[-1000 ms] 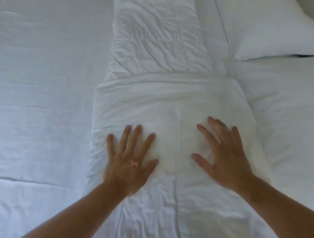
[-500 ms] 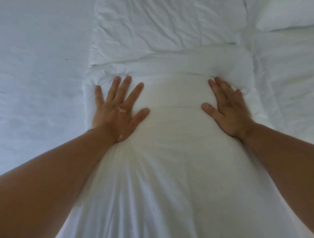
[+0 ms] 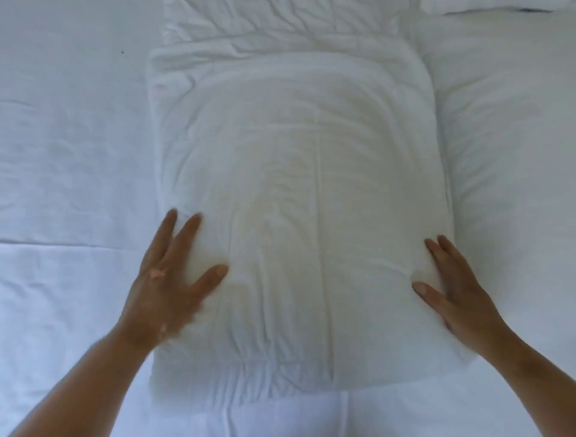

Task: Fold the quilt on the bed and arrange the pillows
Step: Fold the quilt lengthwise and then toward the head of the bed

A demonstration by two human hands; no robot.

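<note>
Grip apart: left hand (image 3: 168, 280) and right hand (image 3: 458, 290) press flat on puffy, creased white quilt (image 3: 311, 149).

left hand (image 3: 168, 290) blurred, seeming pillow (image 3: 486, 3) cut off at top

Legible text, labels, brands, numbers, signs: none. White quilt (image 3: 299, 187) and bed sheet (image 3: 62, 156): no print readable. Thin dark strip (image 3: 534, 11) at the upper right edge: possibly a tag, too blurred to read.

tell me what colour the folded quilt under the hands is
Plain white, no pattern: the folded quilt shows best in the head view.
</note>
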